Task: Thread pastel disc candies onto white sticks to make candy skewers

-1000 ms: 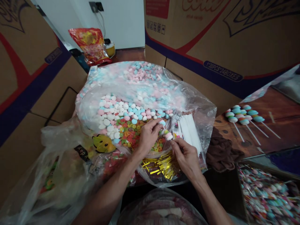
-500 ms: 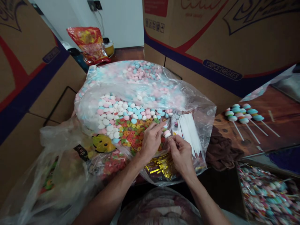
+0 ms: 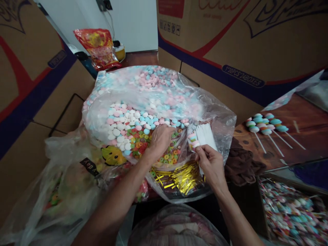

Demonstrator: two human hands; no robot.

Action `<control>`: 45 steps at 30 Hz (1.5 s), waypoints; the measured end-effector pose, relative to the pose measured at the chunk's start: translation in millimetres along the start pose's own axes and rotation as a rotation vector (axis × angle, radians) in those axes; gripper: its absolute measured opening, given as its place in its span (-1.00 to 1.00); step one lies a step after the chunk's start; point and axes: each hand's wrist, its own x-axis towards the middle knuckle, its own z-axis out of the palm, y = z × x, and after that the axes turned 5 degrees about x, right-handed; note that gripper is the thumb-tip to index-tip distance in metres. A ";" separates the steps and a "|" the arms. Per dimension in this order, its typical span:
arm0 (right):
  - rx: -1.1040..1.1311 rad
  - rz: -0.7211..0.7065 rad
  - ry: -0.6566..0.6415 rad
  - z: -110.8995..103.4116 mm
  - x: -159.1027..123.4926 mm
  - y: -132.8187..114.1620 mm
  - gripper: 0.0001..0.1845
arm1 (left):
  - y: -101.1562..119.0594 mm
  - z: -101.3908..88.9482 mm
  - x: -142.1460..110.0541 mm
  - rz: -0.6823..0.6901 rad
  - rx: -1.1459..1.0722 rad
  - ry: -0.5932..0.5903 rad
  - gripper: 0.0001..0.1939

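2 cartons (image 3: 205, 41) flank the table (image 3: 307, 118); narrow margin separates lollipops (image 3: 265, 127) from front edge. Right hand (image 3: 211, 162) grasps candy stick (image 3: 193, 140); left hand (image 3: 161, 139): cannot tell.

Left forearm (image 3: 128, 182) is slanting up and inward; left hand (image 3: 161, 139) is showing its back, fingers bending rightward, tips unclear. Right forearm (image 3: 232, 208) is slanting up-left; right hand (image 3: 210, 162) is pinching, thumb meeting bent fingers.

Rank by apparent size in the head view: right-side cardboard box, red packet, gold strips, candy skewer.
1. Right-side cardboard box, by far.
2. Red packet and gold strips: too alike to rank.
3. Candy skewer in the right hand, judged by its visible part.
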 end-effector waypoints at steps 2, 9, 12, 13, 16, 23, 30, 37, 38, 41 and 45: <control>0.008 0.001 -0.008 -1.7 -2.3 2.0 -0.62 | -0.5 -2.4 4.1 0.022 0.154 -0.102 -0.81; 0.022 -0.009 -0.055 5.4 -7.2 9.0 -0.65 | 6.0 2.8 -2.4 -0.020 0.173 -0.078 -0.83; 0.006 -0.019 -0.054 5.8 -6.8 10.8 -0.66 | 1.9 4.1 -0.9 -0.080 0.042 -0.004 -0.83; 0.003 -0.020 -0.054 5.7 -6.7 11.3 -0.66 | 0.7 4.8 0.5 -0.082 0.008 0.011 -0.83; 0.001 -0.016 -0.056 5.7 -6.8 11.8 -0.66 | 0.0 9.9 5.5 -0.036 -0.016 0.018 -0.80; -0.007 -0.011 -0.059 5.8 -8.1 10.5 -0.66 | 3.1 25.8 8.5 0.053 0.150 0.031 -0.72; -0.092 -0.018 -0.076 7.9 -9.1 16.1 -0.66 | -1.0 21.0 -1.4 0.125 0.064 0.049 -0.76; -0.168 -0.050 -0.074 8.1 -11.6 15.0 -0.66 | 3.1 21.0 -3.0 0.134 -0.052 0.086 -0.81; -0.171 -0.051 -0.071 7.4 -11.8 15.0 -0.66 | 2.2 21.8 -2.3 0.092 -0.124 0.105 -0.83; -0.175 -0.061 -0.066 5.9 -12.7 15.1 -0.66 | -2.8 26.0 -0.2 -0.026 -0.389 0.163 -0.87; -0.171 -0.082 -0.091 7.9 -13.8 14.5 -0.65 | -6.3 32.4 -0.2 -0.085 -0.626 0.212 -0.88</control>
